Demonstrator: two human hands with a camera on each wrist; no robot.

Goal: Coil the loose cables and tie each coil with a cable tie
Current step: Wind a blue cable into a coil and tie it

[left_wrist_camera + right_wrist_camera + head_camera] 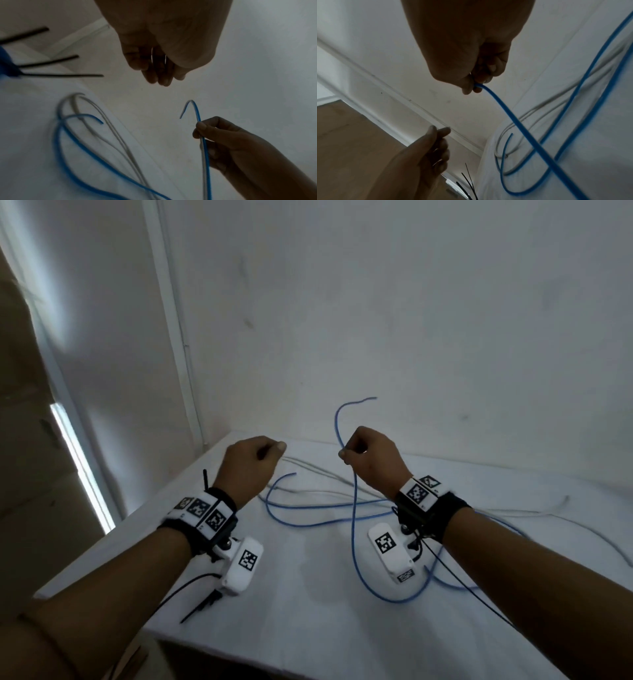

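Note:
A long blue cable [354, 525] lies in loose loops on the white table [308, 628]. My right hand [344, 451] is raised above the table and pinches this cable near one end between thumb and forefinger [474, 86]. The short free end curves up past the hand [192, 104]. The cable's other end [294, 473] rests on the table. My left hand [274, 450] hovers to the left at the same height. Its fingers [163, 79] are loosely curled and hold nothing that I can see. A grey cable [308, 470] lies tangled under the blue one.
Thin black strips [60, 75], which look like cable ties, lie near the table's front left corner [467, 186]. White walls close the table in behind and on the left. More grey cable [534, 511] trails off to the right.

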